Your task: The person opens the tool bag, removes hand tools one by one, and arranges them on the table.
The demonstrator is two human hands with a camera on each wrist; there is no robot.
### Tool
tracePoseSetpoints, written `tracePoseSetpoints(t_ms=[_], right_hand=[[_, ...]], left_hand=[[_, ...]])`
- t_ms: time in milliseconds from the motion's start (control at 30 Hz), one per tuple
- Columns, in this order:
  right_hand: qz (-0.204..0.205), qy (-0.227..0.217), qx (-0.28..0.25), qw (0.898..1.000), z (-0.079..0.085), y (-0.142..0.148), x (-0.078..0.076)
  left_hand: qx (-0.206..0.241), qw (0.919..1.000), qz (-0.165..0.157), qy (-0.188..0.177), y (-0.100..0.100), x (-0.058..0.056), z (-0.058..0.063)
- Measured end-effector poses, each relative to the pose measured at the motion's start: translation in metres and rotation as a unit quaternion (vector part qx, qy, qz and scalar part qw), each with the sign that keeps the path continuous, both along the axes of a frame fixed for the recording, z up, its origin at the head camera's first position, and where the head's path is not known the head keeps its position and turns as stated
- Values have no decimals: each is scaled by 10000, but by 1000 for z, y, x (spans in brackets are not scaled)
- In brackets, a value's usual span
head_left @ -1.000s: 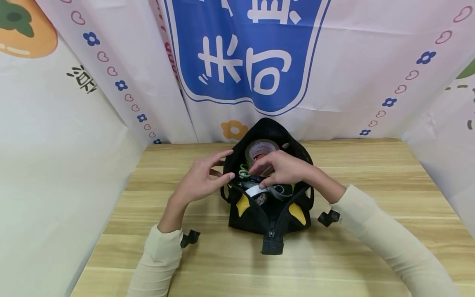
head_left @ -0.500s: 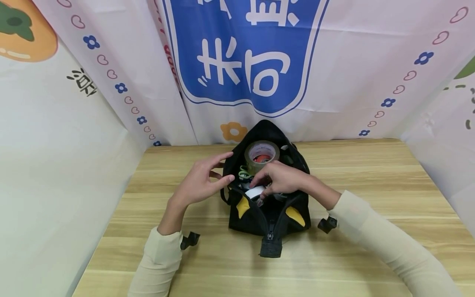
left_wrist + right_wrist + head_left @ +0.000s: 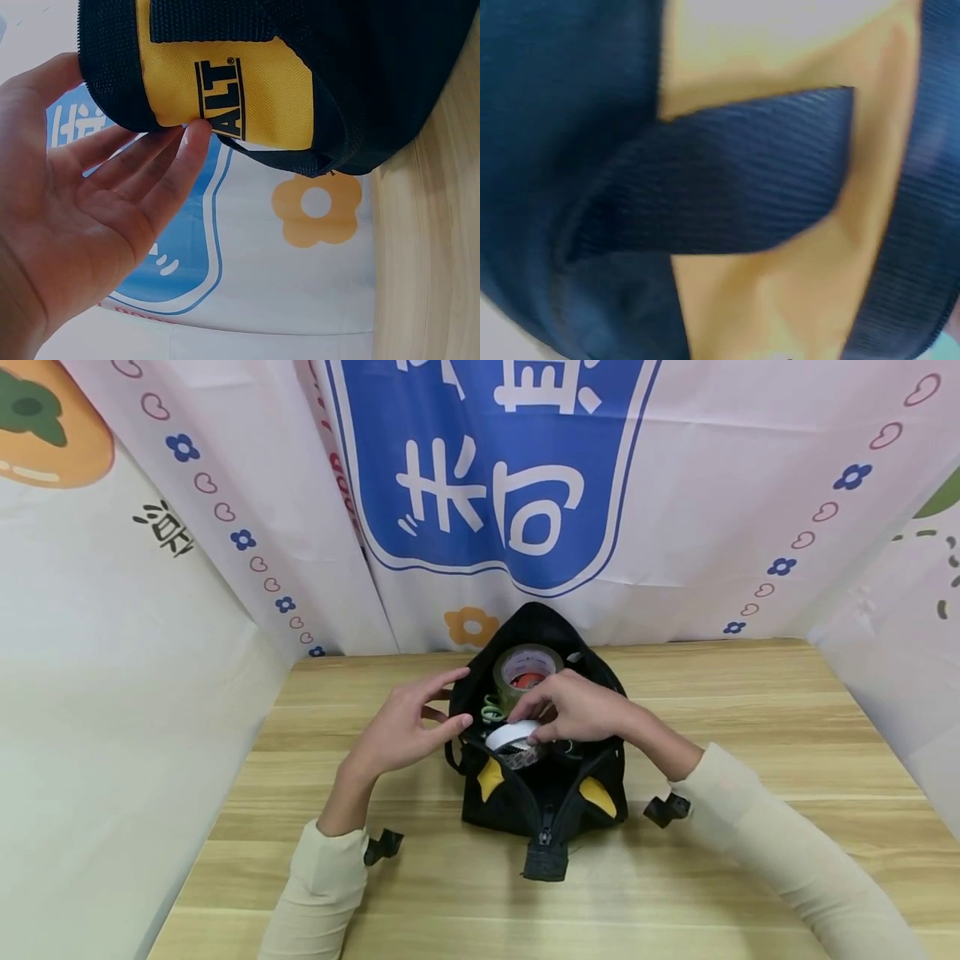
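Observation:
A black tool bag (image 3: 551, 797) with yellow panels stands unzipped on the table. Inside it, my right hand (image 3: 581, 706) pinches the edge of a white roll of tape (image 3: 512, 732) with a printed side. My left hand (image 3: 408, 722) rests its fingertips against the bag's left rim; in the left wrist view, that hand (image 3: 97, 202) touches the rim and yellow panel (image 3: 255, 97) with extended fingers. Behind the white roll sit a wider roll of brown packing tape (image 3: 501, 681) and green-handled scissors (image 3: 492, 710). The right wrist view shows only the bag's strap (image 3: 735, 172) and side, with a sliver of hand.
The wooden table (image 3: 360, 893) extends around the bag. A white printed cloth (image 3: 697, 510) hangs directly behind it, with pale walls at both sides. Dark wrist-worn pieces (image 3: 384, 847) show below the sleeves. The zipper end (image 3: 546, 860) hangs toward the table's front.
My right hand reached lower into the bag, then rose slightly with the white tape roll, which now shows more of its side. The packing tape came into fuller view. My left hand stayed put.

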State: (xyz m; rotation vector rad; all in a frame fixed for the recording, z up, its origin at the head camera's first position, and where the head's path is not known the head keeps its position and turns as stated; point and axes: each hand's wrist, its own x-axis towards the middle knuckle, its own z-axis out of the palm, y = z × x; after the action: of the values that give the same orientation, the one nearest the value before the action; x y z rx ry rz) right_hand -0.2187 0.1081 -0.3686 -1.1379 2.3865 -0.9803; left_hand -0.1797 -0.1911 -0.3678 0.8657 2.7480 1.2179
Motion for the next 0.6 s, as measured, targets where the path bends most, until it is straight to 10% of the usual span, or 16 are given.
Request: tracePoseSetpoints(t_ms=[600], right_hand=[[-1230,207,-799,9890,54,47,6]], left_hand=[[-17,10000,-5,29,0,-1,0]])
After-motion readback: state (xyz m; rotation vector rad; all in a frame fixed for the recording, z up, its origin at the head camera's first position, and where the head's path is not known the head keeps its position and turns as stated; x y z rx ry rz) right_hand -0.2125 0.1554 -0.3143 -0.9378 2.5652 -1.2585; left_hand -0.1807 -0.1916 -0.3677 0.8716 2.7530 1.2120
